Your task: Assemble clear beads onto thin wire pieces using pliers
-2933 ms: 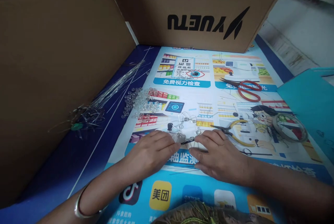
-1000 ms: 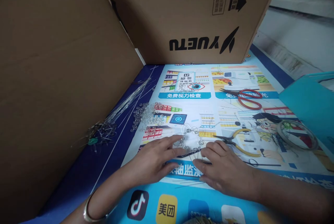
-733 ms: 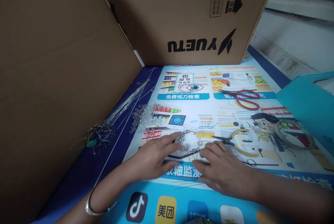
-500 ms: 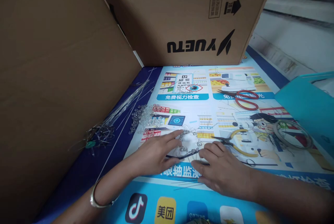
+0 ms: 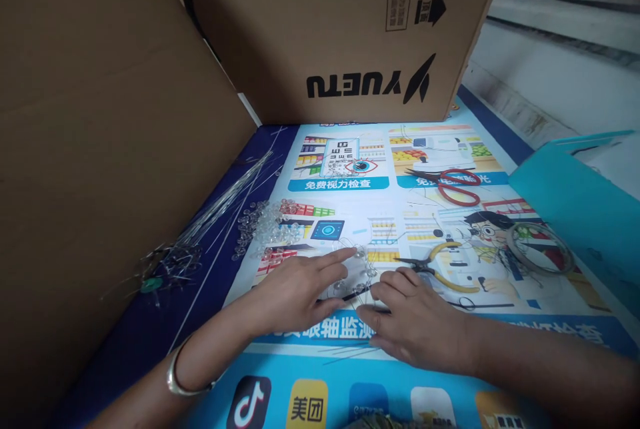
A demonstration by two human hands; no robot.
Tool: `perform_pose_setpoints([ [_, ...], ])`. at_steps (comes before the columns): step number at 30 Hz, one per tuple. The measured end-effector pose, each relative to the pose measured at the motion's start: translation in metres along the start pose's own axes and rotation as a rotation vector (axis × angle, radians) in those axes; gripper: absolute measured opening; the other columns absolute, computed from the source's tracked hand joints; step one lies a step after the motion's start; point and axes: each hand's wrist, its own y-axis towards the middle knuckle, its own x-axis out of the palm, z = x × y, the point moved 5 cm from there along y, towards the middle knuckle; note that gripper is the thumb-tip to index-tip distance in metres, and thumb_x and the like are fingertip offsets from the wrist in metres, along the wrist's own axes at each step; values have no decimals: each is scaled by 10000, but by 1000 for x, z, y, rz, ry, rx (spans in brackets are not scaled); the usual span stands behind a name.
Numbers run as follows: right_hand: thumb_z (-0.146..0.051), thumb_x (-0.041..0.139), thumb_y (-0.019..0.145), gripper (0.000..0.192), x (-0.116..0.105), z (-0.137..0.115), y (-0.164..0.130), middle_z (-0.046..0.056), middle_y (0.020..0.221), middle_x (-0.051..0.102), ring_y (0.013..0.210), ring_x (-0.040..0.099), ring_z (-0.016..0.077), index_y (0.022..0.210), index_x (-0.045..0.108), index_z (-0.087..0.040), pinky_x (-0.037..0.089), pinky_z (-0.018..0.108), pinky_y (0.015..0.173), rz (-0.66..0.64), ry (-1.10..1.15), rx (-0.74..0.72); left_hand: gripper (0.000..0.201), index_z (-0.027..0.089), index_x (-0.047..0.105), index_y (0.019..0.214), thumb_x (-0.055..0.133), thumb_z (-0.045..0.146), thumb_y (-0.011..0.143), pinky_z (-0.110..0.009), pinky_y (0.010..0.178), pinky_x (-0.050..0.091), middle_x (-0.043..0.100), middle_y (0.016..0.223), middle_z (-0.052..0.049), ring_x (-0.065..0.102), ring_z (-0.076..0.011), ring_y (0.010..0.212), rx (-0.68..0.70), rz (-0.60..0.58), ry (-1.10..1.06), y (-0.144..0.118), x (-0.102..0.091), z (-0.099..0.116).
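Note:
A loose ring of clear beads (image 5: 371, 272) strung on thin wire lies on the printed sheet between my hands. My left hand (image 5: 300, 286) rests at its left side, with the index finger stretched out over the far edge and the thumb held apart. At the near right edge, my right hand (image 5: 417, 316) has curled fingers around fine wire ends that run from the ring; the exact grip is partly hidden. Yellow-handled pliers (image 5: 440, 266) lie just beyond my right hand. To the left of the ring is a pile of loose clear beads (image 5: 267, 229).
Red-handled scissors (image 5: 453, 182) and a wire coil (image 5: 540, 249) lie on the right. A bundle of cut wires (image 5: 225, 199) and a tangle of wire (image 5: 173, 266) sit at left. Cardboard walls (image 5: 350, 22) stand behind and left; a turquoise box (image 5: 575, 182) is at right.
The whole view has shifted slightly, so things appear farther left. My left index finger reaches a little farther over the bead ring; my right hand stays by its near right edge.

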Motion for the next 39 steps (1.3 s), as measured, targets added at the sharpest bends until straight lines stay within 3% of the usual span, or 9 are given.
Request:
perform_pose_setpoints([
  [7,-422,369,873,359,0,0,0,92,1007,500,973,373,266,1138,476,-206,282,420,801,-22,-16,-17,297,231,492,1016,404,452,839,-337,696,460,274,1436,-8,587,-247,979,-15,-40,26,3,-8,3],
  [12,-423,370,870,351,0,0,0,97,1006,498,981,371,267,1106,492,-193,281,423,806,-25,-31,-27,272,214,499,967,351,421,868,-314,661,447,345,1404,-9,579,-239,999,39,10,51,16,-19,10],
  [17,-426,396,860,343,1,-1,-1,100,1010,509,979,380,262,1076,516,-189,287,423,804,5,-22,-26,276,202,478,1046,358,378,870,-312,644,449,519,1262,-41,620,-231,879,93,-16,82,38,-12,13],
  [22,-380,415,869,290,-13,9,-8,59,953,557,929,418,221,1085,537,-229,306,387,795,169,63,-92,279,210,483,1057,316,356,890,-317,661,458,555,1209,-34,622,-221,869,89,-8,56,40,-10,12],
  [25,-286,432,871,241,-27,38,-13,61,977,580,901,444,200,1058,564,-208,323,363,789,287,11,31,283,222,464,1110,317,329,893,-309,672,465,528,1248,-31,618,-209,898,78,24,34,35,-13,8],
  [31,-232,411,872,293,-33,95,-14,103,1067,586,965,478,224,1115,548,-144,346,364,825,155,-190,250,291,246,447,1157,337,271,888,-302,774,471,473,1314,-7,567,-200,1038,-40,199,-11,30,-12,-11],
  [39,-151,424,861,196,-34,96,4,83,901,600,896,500,197,996,567,-149,353,325,779,-13,-349,169,271,233,520,1103,410,303,865,-310,837,467,571,1185,-31,565,-197,1029,-169,382,-108,36,-1,-36],
])
